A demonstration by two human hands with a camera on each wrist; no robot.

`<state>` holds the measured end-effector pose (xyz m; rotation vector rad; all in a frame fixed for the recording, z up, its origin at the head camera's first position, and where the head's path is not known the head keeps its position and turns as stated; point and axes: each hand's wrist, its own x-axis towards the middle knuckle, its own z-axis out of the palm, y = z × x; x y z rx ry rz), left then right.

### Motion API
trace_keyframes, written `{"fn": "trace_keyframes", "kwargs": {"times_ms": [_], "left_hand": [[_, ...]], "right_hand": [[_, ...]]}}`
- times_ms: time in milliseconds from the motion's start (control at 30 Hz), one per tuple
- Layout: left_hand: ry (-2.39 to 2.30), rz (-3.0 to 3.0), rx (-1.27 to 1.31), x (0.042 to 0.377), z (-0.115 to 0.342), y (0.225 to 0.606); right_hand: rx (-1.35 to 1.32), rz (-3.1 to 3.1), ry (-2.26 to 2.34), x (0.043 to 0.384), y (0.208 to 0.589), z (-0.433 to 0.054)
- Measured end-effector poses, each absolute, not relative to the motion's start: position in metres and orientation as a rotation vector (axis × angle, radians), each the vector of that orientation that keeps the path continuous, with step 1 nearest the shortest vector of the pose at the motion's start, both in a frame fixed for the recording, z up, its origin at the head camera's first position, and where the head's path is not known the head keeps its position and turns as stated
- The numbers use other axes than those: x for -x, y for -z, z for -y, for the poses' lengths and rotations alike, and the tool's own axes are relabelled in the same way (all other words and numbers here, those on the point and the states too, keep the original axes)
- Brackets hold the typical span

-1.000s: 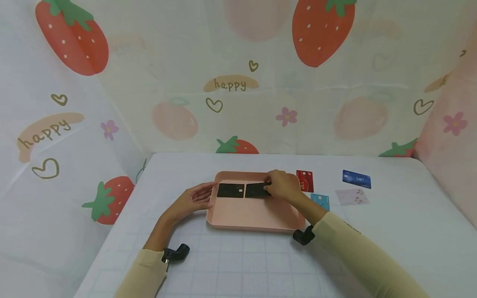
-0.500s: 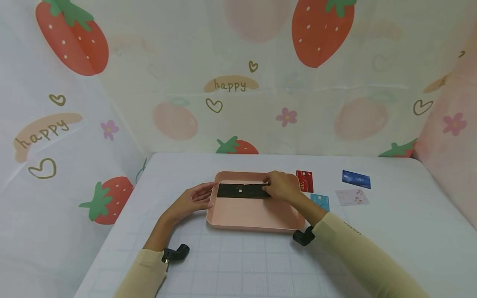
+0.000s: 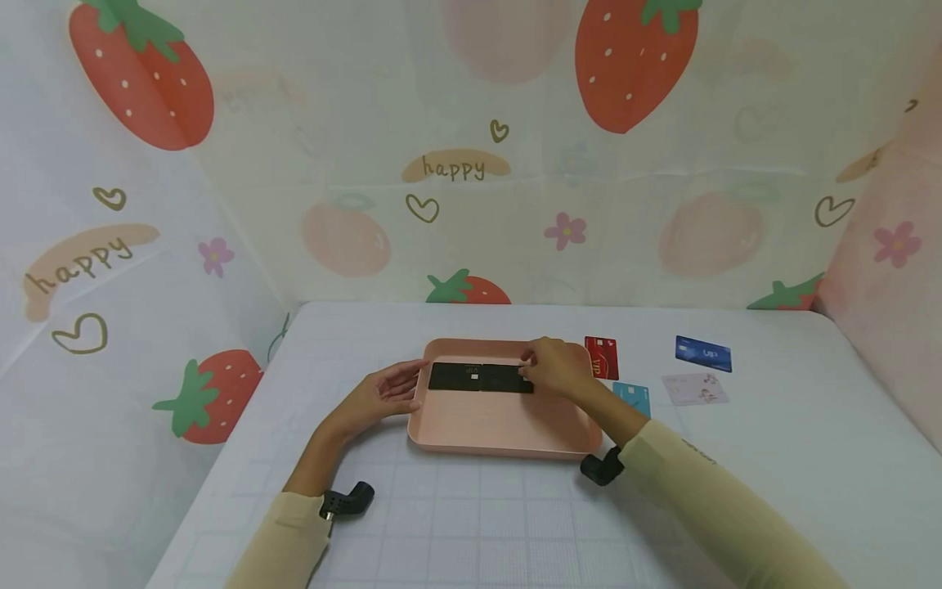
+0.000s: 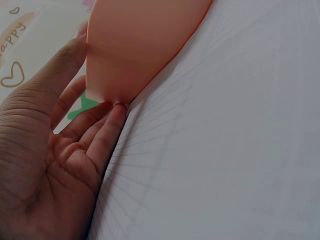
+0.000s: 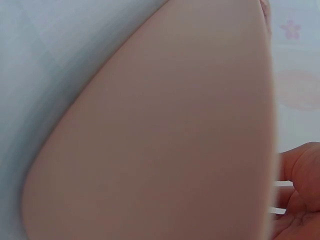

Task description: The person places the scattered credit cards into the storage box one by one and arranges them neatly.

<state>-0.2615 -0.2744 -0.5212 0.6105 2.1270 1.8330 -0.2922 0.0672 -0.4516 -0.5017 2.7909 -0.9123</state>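
Note:
Two black cards lie side by side along the far part of a pink tray [image 3: 500, 425], their short ends meeting. The left black card [image 3: 450, 377] bears gold VIP lettering and a chip. At the right black card [image 3: 504, 381], my right hand [image 3: 555, 368] holds the outer end with bent thumb and finger. My left hand [image 3: 383, 397] rests against the tray's left side. In the left wrist view, its fingertips touch the tray's outer wall [image 4: 135, 55] near the table. In the right wrist view, the tray hides the right fingertips.
Right of the tray lie a red card [image 3: 603, 357], a light blue card [image 3: 634, 398] partly behind the right forearm, a dark blue card [image 3: 704, 354] and a pale pink flowered card [image 3: 695, 389]. A strawberry-print curtain [image 3: 625, 221] closes off the back.
The gap between the two black cards has closed as the right one shifted left. My right fingers now cover less of its outer end. The left hand stays put.

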Motion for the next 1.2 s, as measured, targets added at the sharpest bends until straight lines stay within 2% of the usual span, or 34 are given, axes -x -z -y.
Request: {"fn": "trace_keyframes", "kwargs": {"times_ms": [333,767,1200], "left_hand": [[-1.831,-2.125,-0.625,0.262,0.273,0.521],[-1.826,-2.137,-0.615,0.262,0.273,0.522],[-1.812,-2.151,-0.599,0.264,0.274,0.524]], "right_hand": [[0.528,-2.83,0.904,0.285,0.441,-0.077],[0.567,-2.804,1.08,0.258,0.414,-0.103],[0.584,-2.833,1.127,0.236,0.402,-0.125]]}}
